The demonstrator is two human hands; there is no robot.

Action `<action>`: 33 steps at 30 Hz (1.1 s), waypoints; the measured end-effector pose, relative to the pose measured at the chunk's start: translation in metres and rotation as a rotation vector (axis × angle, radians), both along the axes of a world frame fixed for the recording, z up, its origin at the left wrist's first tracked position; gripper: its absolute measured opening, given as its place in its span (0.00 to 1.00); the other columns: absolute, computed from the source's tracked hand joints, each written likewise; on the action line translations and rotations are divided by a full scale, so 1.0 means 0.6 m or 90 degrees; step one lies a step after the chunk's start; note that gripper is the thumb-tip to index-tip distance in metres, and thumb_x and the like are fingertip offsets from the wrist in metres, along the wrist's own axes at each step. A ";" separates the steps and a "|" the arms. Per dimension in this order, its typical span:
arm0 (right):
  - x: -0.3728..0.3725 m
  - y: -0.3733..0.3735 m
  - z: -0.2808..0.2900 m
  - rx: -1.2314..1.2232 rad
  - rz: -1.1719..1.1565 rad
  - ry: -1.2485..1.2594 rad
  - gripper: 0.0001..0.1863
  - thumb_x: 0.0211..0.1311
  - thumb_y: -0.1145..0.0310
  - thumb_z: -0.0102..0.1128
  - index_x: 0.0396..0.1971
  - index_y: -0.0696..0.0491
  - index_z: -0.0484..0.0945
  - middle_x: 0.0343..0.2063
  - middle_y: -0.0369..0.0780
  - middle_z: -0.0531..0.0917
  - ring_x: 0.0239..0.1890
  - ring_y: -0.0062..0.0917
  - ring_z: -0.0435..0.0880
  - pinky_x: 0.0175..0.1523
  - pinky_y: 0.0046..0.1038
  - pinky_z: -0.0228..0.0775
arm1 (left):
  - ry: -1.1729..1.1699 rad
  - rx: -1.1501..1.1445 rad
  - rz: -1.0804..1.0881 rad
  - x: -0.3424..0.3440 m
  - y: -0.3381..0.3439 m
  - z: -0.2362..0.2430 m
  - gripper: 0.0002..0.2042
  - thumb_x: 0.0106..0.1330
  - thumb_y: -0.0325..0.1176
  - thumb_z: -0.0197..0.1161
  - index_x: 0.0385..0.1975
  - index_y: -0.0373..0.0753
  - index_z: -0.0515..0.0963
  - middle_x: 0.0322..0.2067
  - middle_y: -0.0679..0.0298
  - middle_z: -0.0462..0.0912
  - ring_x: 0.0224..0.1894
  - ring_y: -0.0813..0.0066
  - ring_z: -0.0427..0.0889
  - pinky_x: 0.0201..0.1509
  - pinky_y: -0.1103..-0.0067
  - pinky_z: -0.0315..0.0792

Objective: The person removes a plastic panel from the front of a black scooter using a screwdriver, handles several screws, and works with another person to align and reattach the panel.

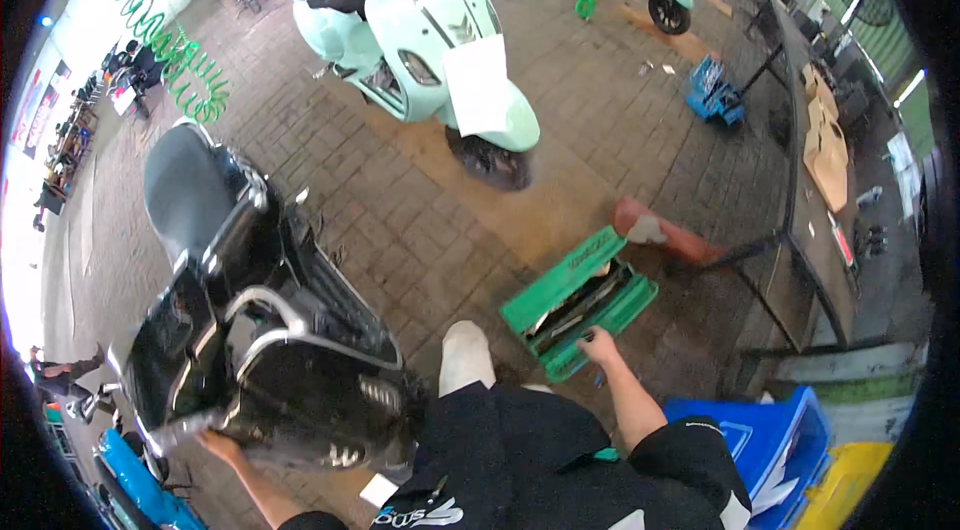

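A glossy black scooter [300, 390] with silver trim and a dark seat [187, 185] stands at my left. Against the lower edge of its bodywork rests my left hand [222, 448]; its fingers are partly hidden there. To my right, a green metal toolbox [565, 282] lies open on the floor, with tools inside that are too small to tell apart. Over its near edge, my right hand [600, 346] is closed, and something small and dark shows at the fingers, its kind unclear.
A mint-green scooter [440, 40] with a white sheet on its front stands ahead. A red object [680, 238] lies beyond the toolbox, near a workbench [822, 230]. A blue bin [790, 440] and a yellow one [855, 485] sit at lower right; a blue toolbox [715, 95] is farther off.
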State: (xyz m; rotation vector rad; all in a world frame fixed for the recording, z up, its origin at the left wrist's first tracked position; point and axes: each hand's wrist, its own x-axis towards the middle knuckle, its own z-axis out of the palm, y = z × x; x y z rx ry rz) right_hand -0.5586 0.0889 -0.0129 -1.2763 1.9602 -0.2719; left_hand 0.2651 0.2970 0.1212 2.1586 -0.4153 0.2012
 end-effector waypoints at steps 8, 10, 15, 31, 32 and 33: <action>0.038 -0.227 -0.035 0.190 0.077 0.029 0.19 0.51 0.58 0.55 0.36 0.58 0.75 0.35 0.50 0.78 0.38 0.40 0.77 0.45 0.34 0.68 | -0.425 0.186 0.135 -0.125 -0.197 -0.050 0.21 0.67 0.39 0.37 0.54 0.31 0.62 0.52 0.48 0.66 0.54 0.57 0.65 0.58 0.69 0.58; 0.012 -0.235 -0.050 0.212 0.077 0.046 0.19 0.52 0.59 0.54 0.38 0.58 0.75 0.39 0.50 0.77 0.42 0.42 0.75 0.47 0.35 0.67 | -0.387 0.176 0.006 -0.203 -0.356 -0.065 0.21 0.67 0.39 0.39 0.54 0.32 0.62 0.51 0.49 0.67 0.52 0.58 0.66 0.56 0.70 0.59; -0.106 -0.312 -0.074 0.311 0.007 0.128 0.21 0.52 0.62 0.51 0.44 0.59 0.73 0.44 0.51 0.75 0.47 0.42 0.73 0.52 0.35 0.65 | -0.004 0.172 -0.377 -0.426 -0.707 -0.127 0.21 0.65 0.39 0.43 0.54 0.33 0.63 0.48 0.50 0.69 0.49 0.60 0.68 0.52 0.71 0.61; -0.649 -1.025 -0.056 -0.079 -0.413 -0.120 0.12 0.59 0.68 0.49 0.38 0.61 0.72 0.28 0.41 0.77 0.21 0.21 0.76 0.20 0.23 0.64 | 0.764 0.601 -0.427 -1.108 -1.239 -0.189 0.23 0.59 0.41 0.58 0.52 0.37 0.65 0.38 0.56 0.78 0.39 0.66 0.75 0.40 0.73 0.68; -0.696 -1.024 -0.086 -0.072 -0.419 -0.072 0.12 0.59 0.68 0.50 0.38 0.61 0.71 0.25 0.40 0.76 0.19 0.22 0.74 0.20 0.23 0.64 | 0.800 0.537 -0.383 -1.143 -1.322 -0.157 0.25 0.59 0.44 0.57 0.53 0.37 0.63 0.37 0.58 0.76 0.36 0.70 0.73 0.38 0.76 0.67; -0.745 -1.016 -0.126 -0.067 -0.412 -0.026 0.12 0.59 0.68 0.50 0.37 0.61 0.71 0.23 0.40 0.76 0.16 0.22 0.73 0.19 0.23 0.64 | 0.835 0.466 -0.331 -1.182 -1.397 -0.124 0.28 0.59 0.47 0.56 0.54 0.37 0.62 0.36 0.61 0.75 0.32 0.73 0.71 0.37 0.78 0.65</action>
